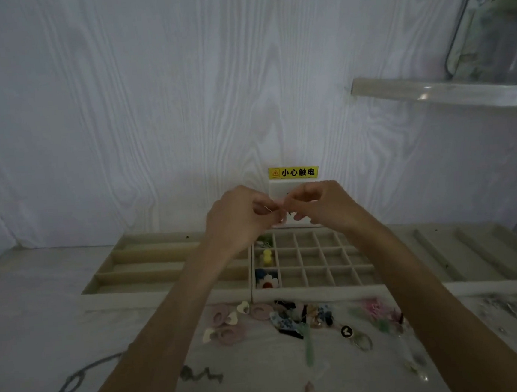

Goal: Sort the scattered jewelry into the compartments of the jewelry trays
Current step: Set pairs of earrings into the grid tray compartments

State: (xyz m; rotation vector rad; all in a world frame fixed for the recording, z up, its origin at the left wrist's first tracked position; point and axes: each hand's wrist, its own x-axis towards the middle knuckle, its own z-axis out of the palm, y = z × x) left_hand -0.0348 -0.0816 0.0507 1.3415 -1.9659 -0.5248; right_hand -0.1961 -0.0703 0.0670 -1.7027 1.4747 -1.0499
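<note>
Jewelry [278,208]: tiny, thin, betw. hands

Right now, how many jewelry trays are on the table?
3: long-slot tray at left, grid tray in the middle, ridged tray at right. The arms hide parts of them.

A small thin piece of jewelry [278,208], pinched between the left hand [240,219] and the right hand [320,206], is too small and blurred to be identified. The white wall socket [277,189] at 12 o'clock is mostly covered by the hands. The clear glass jar [492,19] at 2 o'clock is cut off by the edge.
</note>
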